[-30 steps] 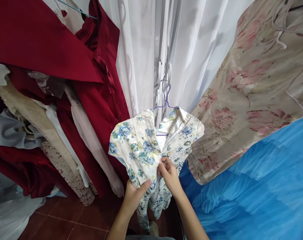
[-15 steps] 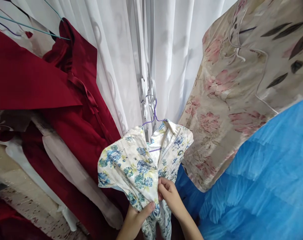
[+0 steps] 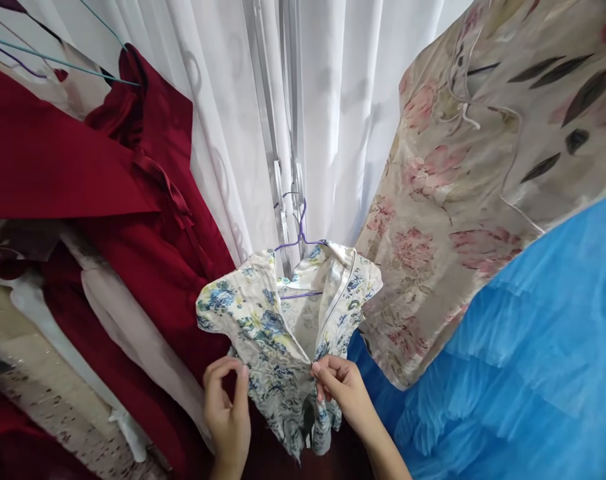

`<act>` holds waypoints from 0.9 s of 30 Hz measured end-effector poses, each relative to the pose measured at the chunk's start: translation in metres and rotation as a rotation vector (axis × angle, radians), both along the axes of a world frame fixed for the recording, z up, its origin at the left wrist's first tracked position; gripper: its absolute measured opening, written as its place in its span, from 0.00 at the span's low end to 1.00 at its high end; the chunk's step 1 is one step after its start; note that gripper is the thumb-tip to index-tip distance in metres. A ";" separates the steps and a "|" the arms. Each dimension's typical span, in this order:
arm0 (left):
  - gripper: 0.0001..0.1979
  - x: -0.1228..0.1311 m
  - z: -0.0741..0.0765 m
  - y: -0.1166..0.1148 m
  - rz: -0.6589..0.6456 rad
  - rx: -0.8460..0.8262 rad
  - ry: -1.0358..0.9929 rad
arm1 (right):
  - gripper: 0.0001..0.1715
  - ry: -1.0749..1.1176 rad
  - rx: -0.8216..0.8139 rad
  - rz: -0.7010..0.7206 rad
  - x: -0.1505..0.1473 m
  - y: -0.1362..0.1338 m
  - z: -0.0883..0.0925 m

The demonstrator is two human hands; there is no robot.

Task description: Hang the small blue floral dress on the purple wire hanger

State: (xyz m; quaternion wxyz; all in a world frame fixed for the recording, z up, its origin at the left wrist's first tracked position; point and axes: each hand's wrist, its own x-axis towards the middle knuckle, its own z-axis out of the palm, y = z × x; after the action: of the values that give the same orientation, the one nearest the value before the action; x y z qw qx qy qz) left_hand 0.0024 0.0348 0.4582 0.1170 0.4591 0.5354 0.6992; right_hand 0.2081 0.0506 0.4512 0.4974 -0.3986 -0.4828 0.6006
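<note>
A cream garment [image 3: 270,333] with blue flowers hangs on a purple hanger [image 3: 301,230], its neckline open.

"What colours are shown on the flowery outfit [image 3: 260,327]?"
"White is covered with blue flowers, and bits of green and yellow are mixed in."
"And its hanger [image 3: 301,230]?"
"That is coloured purple."
"What is printed on the beige cloth [image 3: 433,220]?"
"Pink flowers are printed there, with dark leaves too."
"Are other colours seen?"
"The hanging dress [image 3: 167,127] is coloured deep red, the ruffled cloth [image 3: 533,347] is coloured bright blue, and plain white is shown on the curtain [image 3: 333,113]."
</note>
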 end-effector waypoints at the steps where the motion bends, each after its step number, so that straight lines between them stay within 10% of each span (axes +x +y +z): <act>1: 0.08 0.007 0.005 -0.003 -0.107 -0.039 0.085 | 0.26 0.004 0.006 0.023 -0.001 0.001 0.000; 6: 0.08 0.048 0.013 -0.005 -0.503 -0.293 0.166 | 0.25 0.003 0.041 0.116 0.000 0.001 0.002; 14: 0.16 0.075 -0.005 -0.005 -0.538 -0.274 -0.014 | 0.25 0.056 -0.015 0.125 0.009 -0.010 0.010; 20: 0.05 0.074 -0.015 0.001 -0.512 -0.280 0.099 | 0.24 0.051 -0.005 0.155 0.006 0.000 0.018; 27: 0.08 0.067 -0.014 0.005 -0.534 -0.322 0.195 | 0.21 0.042 0.109 0.013 0.011 0.047 0.082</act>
State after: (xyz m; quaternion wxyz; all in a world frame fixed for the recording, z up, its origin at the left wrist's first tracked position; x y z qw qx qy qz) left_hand 0.0699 0.0396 0.4440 0.3158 0.6236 0.5084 0.5030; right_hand 0.2194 0.0980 0.5330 0.5246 -0.3549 -0.5069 0.5848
